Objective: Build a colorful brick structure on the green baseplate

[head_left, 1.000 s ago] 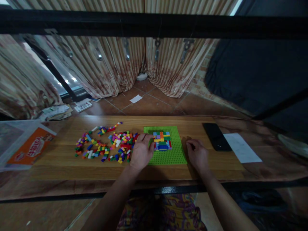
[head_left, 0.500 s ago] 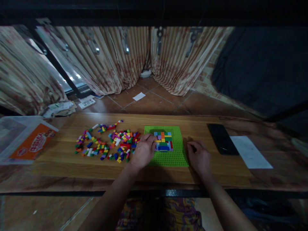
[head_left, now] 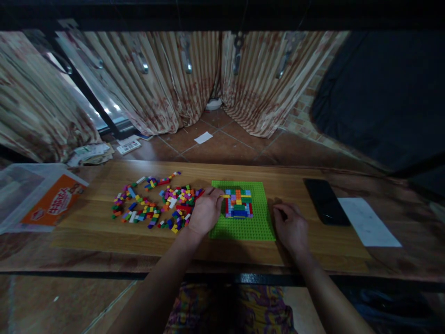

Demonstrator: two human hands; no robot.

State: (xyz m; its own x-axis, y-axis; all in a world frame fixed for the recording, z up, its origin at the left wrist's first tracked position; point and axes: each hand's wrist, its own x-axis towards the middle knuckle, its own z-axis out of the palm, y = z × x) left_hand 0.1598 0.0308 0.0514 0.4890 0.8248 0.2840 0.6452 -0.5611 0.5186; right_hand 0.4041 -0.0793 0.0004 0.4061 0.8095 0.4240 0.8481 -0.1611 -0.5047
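Observation:
A green studded baseplate (head_left: 243,230) lies on the wooden board, bearing a flat block build (head_left: 239,202) of blue, red, yellow, orange and green toy bricks. My left hand (head_left: 206,211) reaches over the plate's left edge, its fingertips pinched on a small yellow brick (head_left: 224,196) at the build's left side. Whether that brick touches the build, I cannot tell. Beside the plate's right edge rests my right hand (head_left: 291,227), closed with fingers curled in; anything inside it is hidden. Loose bricks (head_left: 179,197) are spread left of my left hand, partly covered by it.
A black phone (head_left: 327,202) lies on the right part of the wooden board (head_left: 111,239), beside a white paper sheet (head_left: 370,222). At the far left stands a clear plastic box (head_left: 34,174) with an orange label. Striped curtains hang beyond the table.
My left hand has shifted slightly up the plate and back from the build, uncovering its red left side; the yellow brick moved with it. My right hand stays curled. The whole view has shifted slightly.

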